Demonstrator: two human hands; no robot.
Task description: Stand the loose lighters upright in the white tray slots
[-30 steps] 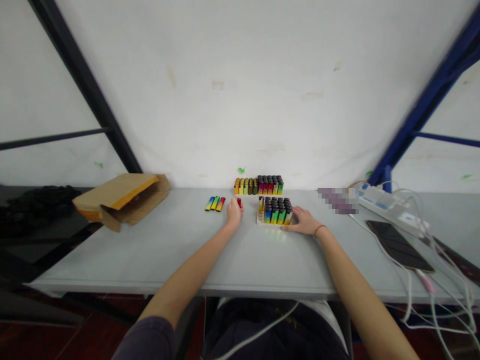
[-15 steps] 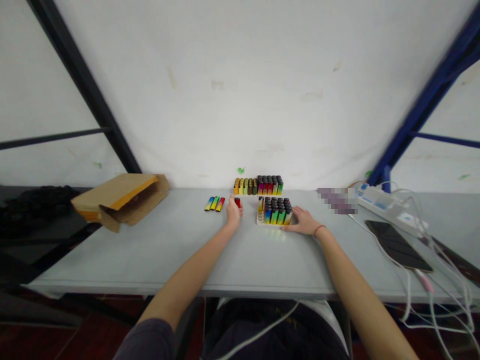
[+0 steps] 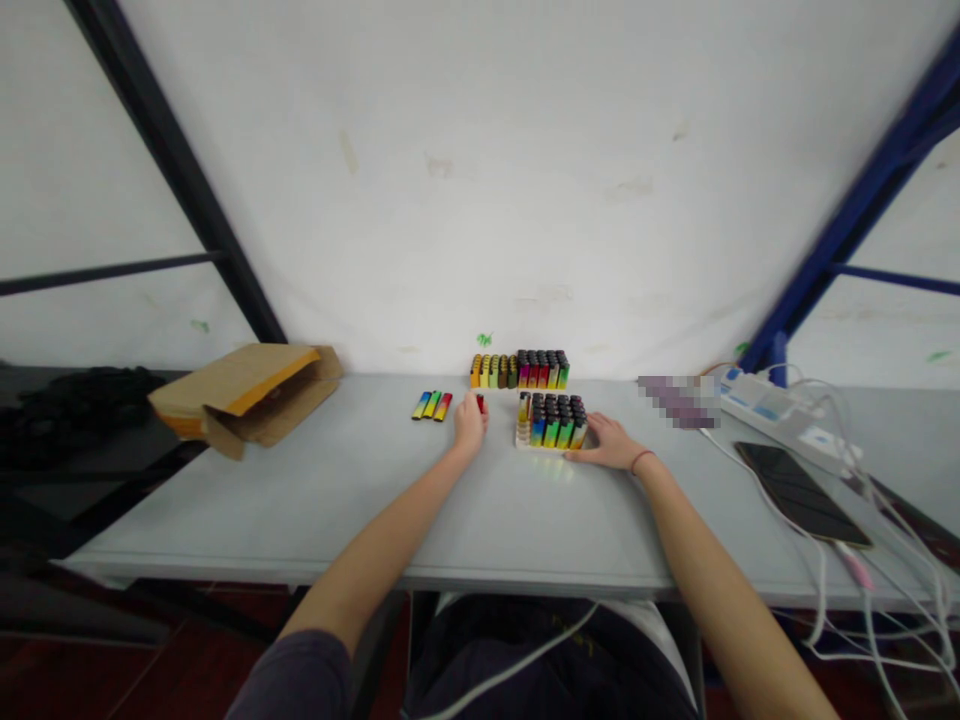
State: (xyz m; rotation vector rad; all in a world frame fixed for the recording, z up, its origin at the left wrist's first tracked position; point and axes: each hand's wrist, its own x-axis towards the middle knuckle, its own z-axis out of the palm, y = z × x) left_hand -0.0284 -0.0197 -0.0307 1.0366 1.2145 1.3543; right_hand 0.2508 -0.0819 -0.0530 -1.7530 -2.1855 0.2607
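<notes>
Head view shows my left hand [image 3: 469, 428] with its fingers closed around a red lighter [image 3: 479, 403], resting on the grey counter [image 3: 390, 500]. My right hand [image 3: 609, 443] lies flat, fingers open, against the near-right side of a tray of lighters [image 3: 551, 422]. Just left of my left fingers lie three loose lighters [image 3: 431, 405]; beyond, a second row of lighters [image 3: 519, 370] stands at the wall.

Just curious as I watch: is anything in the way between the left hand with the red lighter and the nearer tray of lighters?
Nothing visible. The left hand holds the red lighter; only bare grey table separates it from the nearer tray of black-capped lighters.
</notes>
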